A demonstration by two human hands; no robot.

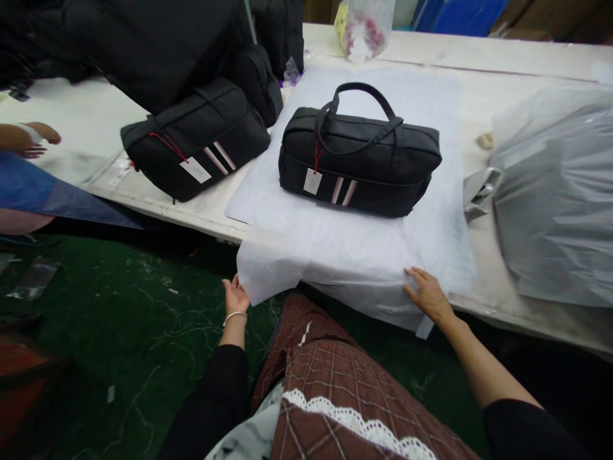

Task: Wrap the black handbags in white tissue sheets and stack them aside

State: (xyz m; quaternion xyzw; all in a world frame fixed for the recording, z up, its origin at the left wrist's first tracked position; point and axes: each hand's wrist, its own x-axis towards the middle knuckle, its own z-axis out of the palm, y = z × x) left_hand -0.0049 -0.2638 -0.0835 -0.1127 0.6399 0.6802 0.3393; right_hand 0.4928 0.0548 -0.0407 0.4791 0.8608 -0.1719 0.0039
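Observation:
A black handbag [359, 160] with two short handles, a white tag on a red cord and pale stripes stands upright on white wrapping paper [330, 246]. The paper's near edge hangs over the table front. My left hand [236, 298], palm up and wearing a bangle, is at the hanging left corner of the paper; its thumb stands apart and its fingertips are close to the sheet, contact unclear. On the right, my right hand [428, 295] rests with outstretched fingers on the paper near the table edge. Neither hand touches the bag.
A second striped black bag [196, 137] lies at the left, before a pile of black bags [148, 45]. Grey plastic [555, 198] covers something at the right, beside a metallic object [481, 191]. Another person's hand [36, 137] shows at far left. A clear bag [366, 32] sits behind.

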